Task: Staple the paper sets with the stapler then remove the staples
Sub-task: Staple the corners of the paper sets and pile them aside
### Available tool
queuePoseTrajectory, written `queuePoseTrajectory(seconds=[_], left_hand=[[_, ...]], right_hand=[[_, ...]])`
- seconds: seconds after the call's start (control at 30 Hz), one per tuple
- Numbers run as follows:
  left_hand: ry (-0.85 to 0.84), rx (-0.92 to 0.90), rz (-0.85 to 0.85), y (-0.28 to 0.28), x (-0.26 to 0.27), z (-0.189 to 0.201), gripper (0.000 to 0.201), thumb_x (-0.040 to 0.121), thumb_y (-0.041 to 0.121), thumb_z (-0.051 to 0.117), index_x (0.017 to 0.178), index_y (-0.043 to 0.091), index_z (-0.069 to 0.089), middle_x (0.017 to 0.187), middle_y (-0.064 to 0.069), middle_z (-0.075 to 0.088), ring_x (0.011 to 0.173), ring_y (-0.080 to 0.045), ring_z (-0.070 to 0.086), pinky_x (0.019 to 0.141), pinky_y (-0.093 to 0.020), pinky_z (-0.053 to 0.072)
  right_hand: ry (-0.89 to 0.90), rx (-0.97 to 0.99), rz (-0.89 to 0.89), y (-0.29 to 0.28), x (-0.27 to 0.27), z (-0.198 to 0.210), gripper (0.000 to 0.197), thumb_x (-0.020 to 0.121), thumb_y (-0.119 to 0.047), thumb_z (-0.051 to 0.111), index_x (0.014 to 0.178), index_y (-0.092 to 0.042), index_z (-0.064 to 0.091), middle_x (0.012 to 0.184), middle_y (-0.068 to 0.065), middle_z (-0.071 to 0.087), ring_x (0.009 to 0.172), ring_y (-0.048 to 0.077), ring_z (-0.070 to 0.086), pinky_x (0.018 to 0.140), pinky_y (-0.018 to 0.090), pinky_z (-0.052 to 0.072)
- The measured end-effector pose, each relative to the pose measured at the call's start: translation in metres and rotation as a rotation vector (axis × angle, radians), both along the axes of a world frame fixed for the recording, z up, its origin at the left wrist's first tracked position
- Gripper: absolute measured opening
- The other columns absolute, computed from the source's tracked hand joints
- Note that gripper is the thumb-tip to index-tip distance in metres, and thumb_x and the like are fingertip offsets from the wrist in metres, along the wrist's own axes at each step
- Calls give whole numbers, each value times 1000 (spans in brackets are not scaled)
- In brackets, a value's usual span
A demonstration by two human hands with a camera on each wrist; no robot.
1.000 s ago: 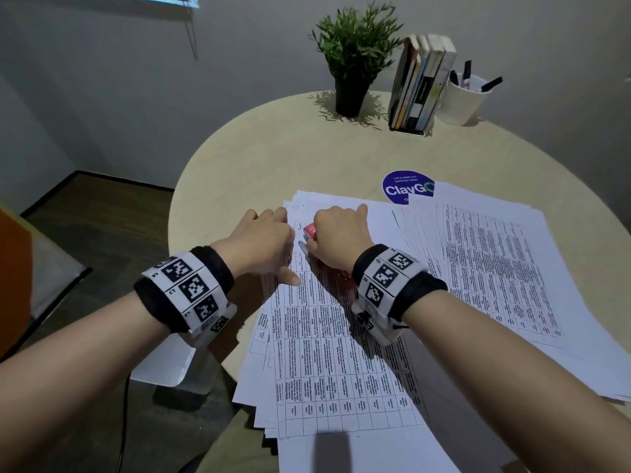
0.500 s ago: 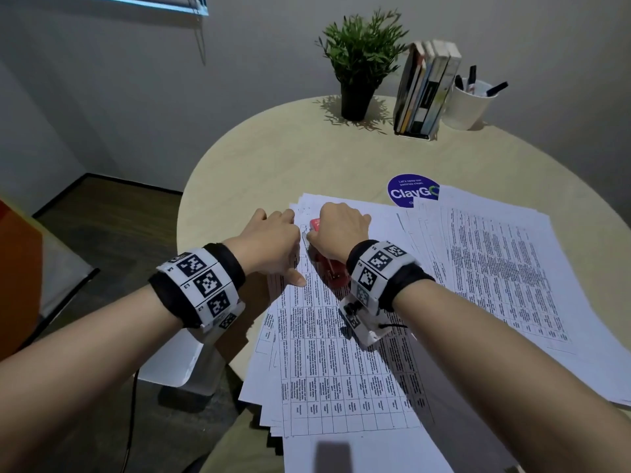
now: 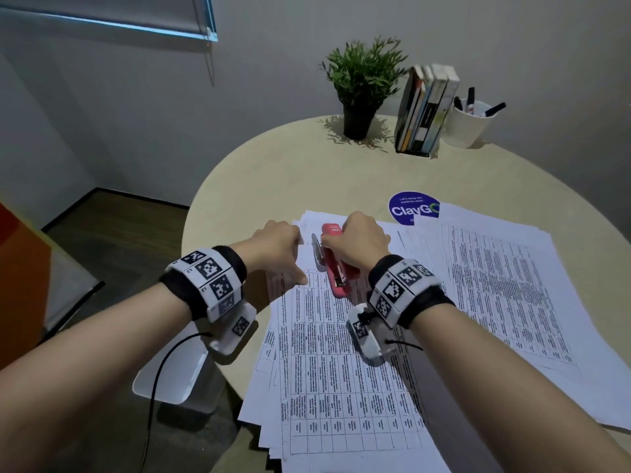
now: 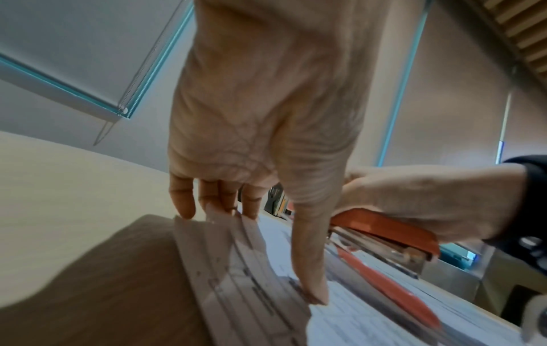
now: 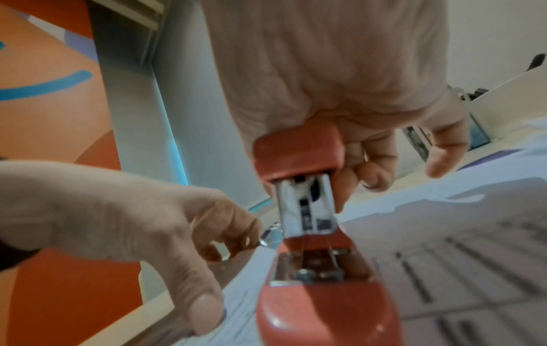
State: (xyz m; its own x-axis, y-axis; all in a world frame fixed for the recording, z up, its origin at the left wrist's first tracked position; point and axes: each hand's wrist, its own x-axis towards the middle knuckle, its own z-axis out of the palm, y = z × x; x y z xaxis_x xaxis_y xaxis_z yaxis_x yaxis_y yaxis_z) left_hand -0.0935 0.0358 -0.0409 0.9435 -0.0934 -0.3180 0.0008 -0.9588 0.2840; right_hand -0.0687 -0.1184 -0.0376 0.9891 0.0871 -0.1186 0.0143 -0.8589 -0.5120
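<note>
The red stapler (image 3: 338,264) sat on the top-left corner of the near paper set (image 3: 345,363), at the table's (image 3: 273,172) left side; its top arm was lifted off the base in the right wrist view. Our right hand (image 3: 358,244) had fingers curled round that top arm. Our left hand (image 3: 276,250) pinched the sheets' corner edge, fingers under & thumb on top. We judged the risk was the sheets fanning — edges already looked uneven in the left wrist view, so a staple could miss lower pages. Thumb sat near the stapler mouth, could get nipped. Paper thin, floppy, printed w/ tables; stapler hard glossy plastic w/ metal insides; table smooth pale wood, round
</note>
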Motion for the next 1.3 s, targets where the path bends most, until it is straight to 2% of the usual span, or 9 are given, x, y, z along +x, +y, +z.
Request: queuePoseTrajectory(seconds=[0.1, 0.23, 0.37, 0.43, 0.67, 0.77, 0.93, 1.07, 1.3], left_hand=[[35, -65, -4, -3, 1, 4, 55, 71, 33, 82, 113, 7, 59, 105, -5, 60, 94, -22, 54, 73, -29, 44], [-54, -224, 28, 2, 0, 12, 28, 76, 19, 76, 67, 10, 51, 62, 0, 43, 56, -15, 40, 48, -26, 25], [-78, -411, 52, 26, 5, 33, 26, 79, 7, 72, 59, 17, 59, 57, 2, 47, 51, -12, 41, 48, -23, 30], [-94, -484, 71, 42, 9, 44, 32, 82, 5, 69, 55, 18, 58, 57, -1, 46, 52, -15, 40, 50, -24, 29], [-191, -840, 275, 58, 19, 55, 6, 82, 1, 69, 80, 6, 68, 71, -7, 61, 58, -10, 57, 49, -22, 45], [-129, -880, 280, 53, 24, 55, 27, 78, -2, 73, 104, 5, 70, 93, -13, 70, 76, -21, 66, 61, -20, 56], [-212, -785, 310, 33, 40, 63, 17, 74, 3, 78, 89, 7, 72, 83, -15, 68, 68, -21, 60, 62, -29, 49], [-253, -962, 402, 13, 57, 68, 22, 77, -1, 75, 98, 2, 68, 82, -12, 65, 68, -20, 61, 51, -17, 52], [-304, -457, 100, -25, 68, 25, 27, 78, 7, 75, 104, 1, 70, 88, -10, 72, 74, -18, 66, 66, -25, 54]], right_hand=[[-9, 38, -17, -23, 3, 7, 33, 83, -43, 63, 67, -17, 52, 66, -1, 55, 75, 28, 59, 87, 42, 45], [-5, 169, 1, -59, 11, 21, 39, 84, -47, 66, 65, -13, 63, 66, 2, 64, 70, 23, 63, 86, 43, 51], [-11, 314, 34, -83, 10, 37, 41, 87, -36, 70, 61, -5, 62, 57, 1, 56, 47, 7, 49, 48, 17, 38], [60, 405, 38, -91, 10, 37, 38, 86, -32, 72, 57, -11, 61, 47, -7, 51, 42, 3, 45, 51, 20, 34], [204, 618, 81, -89, 7, 29, 33, 87, -33, 71, 69, -5, 68, 56, 1, 56, 59, 17, 51, 66, 35, 42], [188, 635, 61, -88, 7, 33, 35, 89, -33, 69, 67, -6, 67, 59, 3, 58, 58, 18, 54, 63, 33, 45], [187, 695, 30, -92, 3, 42, 50, 89, -28, 68, 90, 22, 63, 77, 18, 60, 68, 28, 58, 63, 37, 50], [141, 689, -125, -120, 9, 58, 34, 89, -26, 70, 77, 6, 70, 71, 14, 67, 62, 24, 63, 63, 35, 53], [79, 405, -403, -220, 13, 56, 31, 90, -16, 67, 72, 8, 60, 46, 6, 62, 41, 16, 59, 40, 17, 43]])
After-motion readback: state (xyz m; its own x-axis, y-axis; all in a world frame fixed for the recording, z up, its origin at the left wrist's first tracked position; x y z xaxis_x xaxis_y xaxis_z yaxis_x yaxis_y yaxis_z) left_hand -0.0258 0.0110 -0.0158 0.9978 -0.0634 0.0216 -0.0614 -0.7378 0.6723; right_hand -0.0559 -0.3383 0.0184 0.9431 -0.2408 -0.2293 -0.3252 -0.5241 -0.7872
